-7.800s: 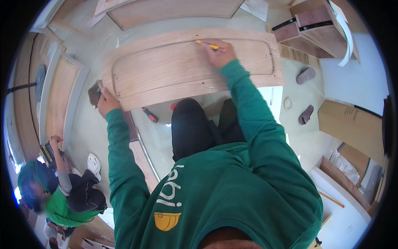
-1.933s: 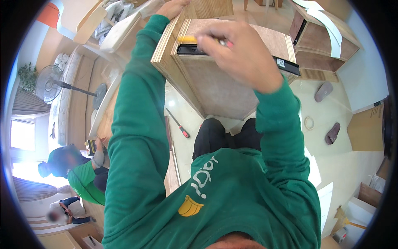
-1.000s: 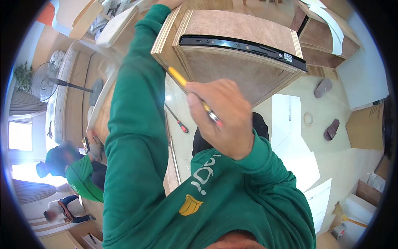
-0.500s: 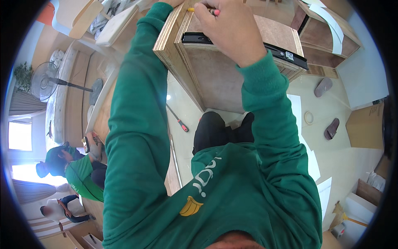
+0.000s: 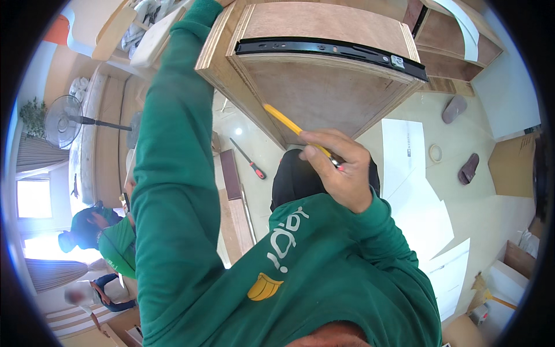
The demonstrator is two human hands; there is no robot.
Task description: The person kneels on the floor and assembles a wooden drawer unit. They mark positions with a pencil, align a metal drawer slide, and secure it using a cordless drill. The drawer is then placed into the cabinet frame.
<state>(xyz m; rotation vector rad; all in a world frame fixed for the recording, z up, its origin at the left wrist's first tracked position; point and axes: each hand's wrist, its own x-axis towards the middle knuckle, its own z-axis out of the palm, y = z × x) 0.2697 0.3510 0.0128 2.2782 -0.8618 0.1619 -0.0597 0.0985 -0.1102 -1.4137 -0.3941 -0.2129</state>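
Note:
A plywood drawer box (image 5: 324,95) stands tilted before me, its front panel (image 5: 222,55) on the left. Along its upper side edge runs a black metal drawer slide (image 5: 312,47). My right hand (image 5: 342,165) is closed round a yellow pencil (image 5: 283,120), whose far end points up and left toward the joint between panel and box. Whether it touches the wood I cannot tell. At the top edge of the picture only a sliver of my left hand (image 5: 224,2) shows beside the panel; its fingers are out of view.
A red-and-black screwdriver (image 5: 248,159) lies on the floor to the left. White sheets (image 5: 407,168), a tape roll (image 5: 435,153) and sandals (image 5: 469,169) lie at right. Another cabinet (image 5: 451,43) stands far right. A floor fan (image 5: 65,121) and two people, one a co-worker in green (image 5: 118,246), are at left.
My right hand has come down and toward me with the pencil, away from the drawer slide, which now shows in full. The box sits slightly further left in the picture.

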